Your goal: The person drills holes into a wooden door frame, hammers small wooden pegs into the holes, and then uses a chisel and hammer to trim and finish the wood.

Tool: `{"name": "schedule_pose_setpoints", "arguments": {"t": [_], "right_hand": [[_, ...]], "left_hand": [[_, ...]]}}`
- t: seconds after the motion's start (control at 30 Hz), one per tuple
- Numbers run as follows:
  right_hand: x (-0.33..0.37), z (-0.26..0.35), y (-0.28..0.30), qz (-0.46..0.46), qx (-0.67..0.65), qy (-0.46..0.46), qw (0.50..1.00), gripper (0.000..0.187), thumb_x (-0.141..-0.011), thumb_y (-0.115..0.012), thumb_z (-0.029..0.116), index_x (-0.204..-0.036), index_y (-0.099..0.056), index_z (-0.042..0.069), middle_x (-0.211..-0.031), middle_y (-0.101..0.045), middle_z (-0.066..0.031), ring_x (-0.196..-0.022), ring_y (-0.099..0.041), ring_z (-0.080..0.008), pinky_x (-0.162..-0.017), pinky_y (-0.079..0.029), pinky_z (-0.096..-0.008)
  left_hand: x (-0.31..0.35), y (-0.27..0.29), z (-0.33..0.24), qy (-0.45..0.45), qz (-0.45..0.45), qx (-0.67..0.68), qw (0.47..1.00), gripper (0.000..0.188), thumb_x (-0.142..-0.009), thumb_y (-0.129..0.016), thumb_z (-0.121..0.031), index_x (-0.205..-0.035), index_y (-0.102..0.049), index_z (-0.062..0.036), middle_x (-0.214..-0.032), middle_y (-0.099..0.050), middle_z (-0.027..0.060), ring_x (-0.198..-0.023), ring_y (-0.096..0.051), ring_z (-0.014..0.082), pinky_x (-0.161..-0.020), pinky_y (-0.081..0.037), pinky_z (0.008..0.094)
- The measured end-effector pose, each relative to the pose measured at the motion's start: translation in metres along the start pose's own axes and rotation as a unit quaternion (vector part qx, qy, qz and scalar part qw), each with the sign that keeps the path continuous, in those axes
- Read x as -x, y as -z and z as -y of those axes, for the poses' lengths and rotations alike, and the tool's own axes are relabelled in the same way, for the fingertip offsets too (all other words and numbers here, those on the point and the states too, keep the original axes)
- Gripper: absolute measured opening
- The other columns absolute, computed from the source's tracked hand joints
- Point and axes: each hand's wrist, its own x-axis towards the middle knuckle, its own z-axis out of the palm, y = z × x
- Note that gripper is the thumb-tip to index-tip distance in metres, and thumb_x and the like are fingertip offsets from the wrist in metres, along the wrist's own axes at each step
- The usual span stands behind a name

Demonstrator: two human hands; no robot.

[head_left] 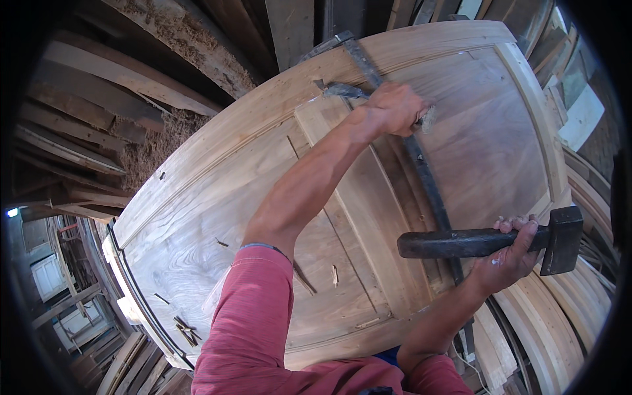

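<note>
A large panelled wooden door (257, 178) lies below me. A dark metal bar clamp (428, 178) crosses it, one end hooked at the far edge. My left hand (398, 108) is closed around the clamp near the far side, beside a dark jaw (342, 90). A frayed pale end (428, 120) shows by its fingers; what it belongs to is hidden. Over the near right part of the door, my right hand (510, 257) is closed on a hammer (454, 243), gripping the dark handle close to its heavy head.
Several thin dark sticks (186, 330) and a wood sliver (335, 276) lie on the door. Stacked boards (131, 76) and sawdust (155, 155) are beyond its left side. More curved timber (550, 316) lies at the near right, with a white sheet (582, 117) farther back.
</note>
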Motion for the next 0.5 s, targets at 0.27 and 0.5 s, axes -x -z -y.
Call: {"name": "schedule_pose_setpoints", "arguments": {"t": [0.27,0.5], "right_hand": [[0.032,-0.068,-0.054,0.173,0.3,-0.142,0.927,0.02,-0.102,-0.063,0.017,-0.1,-0.063,-0.002,-0.07,-0.062,-0.0057,-0.052,-0.055,-0.0128,-0.054,-0.047,-0.027],[0.055,-0.051,-0.05,0.266,0.141,-0.184,0.936,0.016,-0.096,-0.065,0.011,-0.1,-0.057,-0.002,-0.068,-0.06,-0.0056,-0.056,-0.057,-0.0116,-0.054,-0.047,-0.0286]], "left_hand": [[0.0,-0.002,-0.001,0.01,0.005,-0.014,1.0,0.03,-0.069,-0.075,-0.016,-0.098,-0.067,-0.0167,-0.087,-0.072,0.0118,-0.092,-0.07,0.0361,-0.074,-0.055,0.0482],[0.003,0.027,0.019,0.09,-0.155,0.011,0.984,0.03,-0.073,-0.081,-0.018,-0.101,-0.07,-0.0132,-0.095,-0.075,0.0139,-0.093,-0.072,0.0348,-0.08,-0.058,0.0434]]}}
